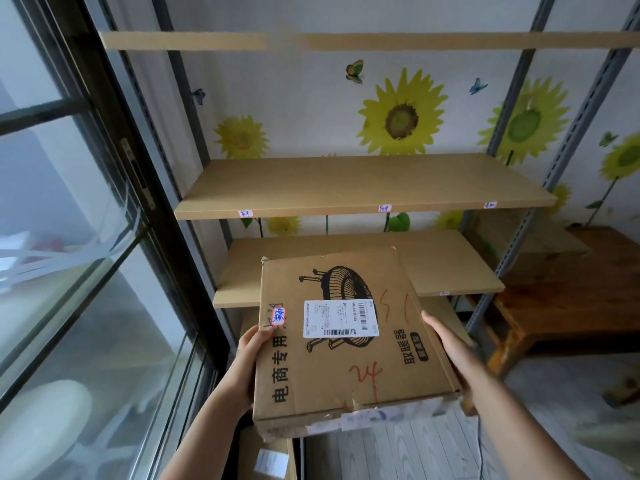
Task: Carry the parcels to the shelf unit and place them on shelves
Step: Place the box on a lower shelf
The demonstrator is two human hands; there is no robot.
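Note:
I hold a large flat cardboard parcel (349, 341) with a heater drawing, a white shipping label and red scrawls on its top. My left hand (251, 355) grips its left edge and my right hand (446, 344) grips its right edge. The parcel is level, in front of the shelf unit, its far end over the front edge of a lower shelf board (450, 268). A bare middle shelf board (360, 185) with small tags on its front lies above, and a top board (381, 41) higher still.
A glass window with a dark frame (114, 188) runs close along the left. Grey slotted uprights (519, 133) flank the shelves. A wooden bench (571, 299) stands at the right. Another labelled parcel (266, 459) lies on the floor below my arms.

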